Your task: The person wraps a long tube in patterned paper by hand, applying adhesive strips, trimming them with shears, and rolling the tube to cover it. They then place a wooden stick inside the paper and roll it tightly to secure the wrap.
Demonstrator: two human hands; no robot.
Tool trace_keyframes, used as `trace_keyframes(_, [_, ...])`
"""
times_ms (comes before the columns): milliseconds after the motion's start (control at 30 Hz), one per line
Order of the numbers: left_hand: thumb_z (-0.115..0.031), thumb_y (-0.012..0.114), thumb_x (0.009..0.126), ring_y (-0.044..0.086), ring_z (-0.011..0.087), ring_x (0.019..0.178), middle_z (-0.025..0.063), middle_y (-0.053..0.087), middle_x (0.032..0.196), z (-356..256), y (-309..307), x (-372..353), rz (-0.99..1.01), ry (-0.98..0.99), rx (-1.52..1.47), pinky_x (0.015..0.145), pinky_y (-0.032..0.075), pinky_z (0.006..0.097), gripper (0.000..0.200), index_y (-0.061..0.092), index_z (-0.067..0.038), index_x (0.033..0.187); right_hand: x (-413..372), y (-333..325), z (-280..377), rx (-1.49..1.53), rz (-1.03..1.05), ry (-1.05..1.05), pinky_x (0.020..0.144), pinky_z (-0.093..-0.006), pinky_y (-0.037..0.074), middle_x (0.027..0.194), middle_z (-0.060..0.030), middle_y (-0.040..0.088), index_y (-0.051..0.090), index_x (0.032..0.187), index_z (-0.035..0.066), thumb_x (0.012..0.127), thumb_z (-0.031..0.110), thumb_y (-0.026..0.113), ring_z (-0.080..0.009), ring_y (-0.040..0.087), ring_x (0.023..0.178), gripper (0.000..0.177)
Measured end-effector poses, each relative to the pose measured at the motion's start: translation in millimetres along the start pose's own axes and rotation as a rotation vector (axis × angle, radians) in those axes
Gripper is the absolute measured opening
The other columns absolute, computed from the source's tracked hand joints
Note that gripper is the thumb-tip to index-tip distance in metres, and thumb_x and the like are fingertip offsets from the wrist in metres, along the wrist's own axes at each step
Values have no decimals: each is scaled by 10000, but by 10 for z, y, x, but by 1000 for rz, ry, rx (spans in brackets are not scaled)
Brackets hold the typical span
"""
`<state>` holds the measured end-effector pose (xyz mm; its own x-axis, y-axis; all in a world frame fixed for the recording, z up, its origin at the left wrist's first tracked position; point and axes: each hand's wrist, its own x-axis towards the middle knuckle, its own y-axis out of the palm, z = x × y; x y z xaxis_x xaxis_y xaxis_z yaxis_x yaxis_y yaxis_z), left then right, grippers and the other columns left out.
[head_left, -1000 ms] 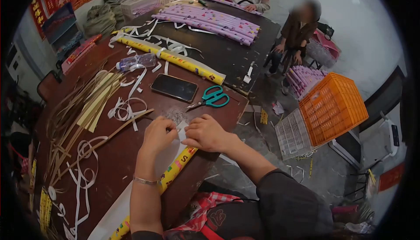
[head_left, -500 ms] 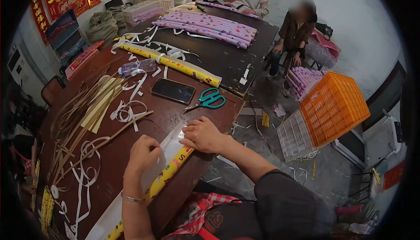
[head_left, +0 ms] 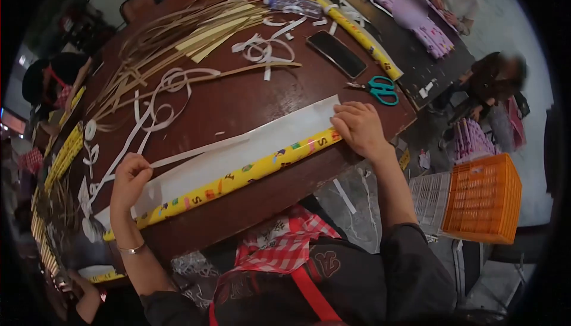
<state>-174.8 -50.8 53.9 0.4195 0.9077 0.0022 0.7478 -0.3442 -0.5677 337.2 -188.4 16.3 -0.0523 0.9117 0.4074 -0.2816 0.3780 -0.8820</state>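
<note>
Two yellow patterned rolls [head_left: 238, 177] [head_left: 351, 28], one phone [head_left: 337, 53], one pair of scissors [head_left: 380, 90], one bottle [head_left: 294, 6], one orange crate [head_left: 485, 198].

A yellow roll [head_left: 235, 178] with coloured letters and a white strip [head_left: 196, 150] are seen on the red-brown bench [head_left: 238, 97]; teal scissors [head_left: 380, 89] and an orange crate [head_left: 485, 198] are noted.

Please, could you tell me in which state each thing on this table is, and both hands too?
yellow paper roll, partly unrolled, white inside showing.
white strip, held at one end, running along the paper's edge.
left hand, pinching the white strip.
right hand, pressing on the roll's end.
phone, lying flat, screen dark.
bottle, lying on its side.
scissors, lying flat, blades look shut.
</note>
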Motion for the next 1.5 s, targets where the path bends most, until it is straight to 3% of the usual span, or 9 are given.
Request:
trace_keyframes(267, [-123,635,853,485,102,664,-12,525,793,1112,-1653,-1222,-311,-387,321,610,408,274,109,607,-18,865,19,6,-21,-29,-4,-41,898,-415,444,1079,-91,725,723,914,54,913,224,643,-267,644,1056,187])
trace_keyframes(333, [-166,637,836,520,180,619,71,567,719,1543,-2086,-1555,-438,-473,537,618,445,340,166,619,-1,828,16,5,-41,-20,14,-54,899,-418,446,1081,-97,723,719,933,42,919,225,638,-274,643,1056,201])
trace_keyframes(400, [-210,635,834,613,311,661,191,620,742,1488,-2223,-1726,-501,-660,857,652,487,430,234,646,23,818,13,12,-51,-31,14,-48,901,-419,447,1083,-102,720,715,956,28,927,224,629,-281,642,1054,216])
trace_keyframes(633, [-195,562,869,652,425,824,219,676,893,1703,-2218,-1828,-588,-1031,1140,730,524,507,234,701,-8,887,-3,32,-95,-10,42,-18,921,-420,437,1131,-120,704,711,974,20,964,243,581,-297,620,1093,259])
trace_keyframes(833, [-101,498,902,615,434,1076,252,601,1250,1611,-2151,-1591,-602,-916,1052,900,509,493,410,609,-71,1295,7,14,-66,-10,50,-2,927,-422,435,1136,-117,705,714,948,23,964,242,579,-296,618,1100,258])
trace_keyframes(967, [-86,566,897,609,359,1083,189,614,1209,593,-1204,-1127,-816,-128,654,932,479,424,371,588,-13,1260,6,27,-69,-5,32,-5,934,-424,431,1129,-124,707,713,930,20,964,234,578,-301,623,1094,255])
trace_keyframes(1067, [-83,702,812,606,313,1029,117,626,1123,-236,-88,-931,-141,156,412,903,472,390,337,620,-31,1135,17,6,-59,14,37,-9,943,-426,429,1119,-129,709,712,929,18,962,224,579,-306,626,1089,247])
trace_keyframes(1133, [-126,762,772,586,304,1024,93,613,1084,-500,468,-815,27,297,495,892,460,400,382,636,-58,1125,17,10,-56,9,37,-8,944,-426,429,1120,-130,708,712,929,18,961,223,582,-306,626,1089,245])
trace_keyframes(1500, [-184,783,762,568,245,991,45,606,1014,-424,845,-671,6,351,583,850,394,393,387,667,-93,1120,101,-100,261,-181,-63,-150,933,-460,440,1090,-129,687,690,962,17,862,193,680,-329,611,1089,203])
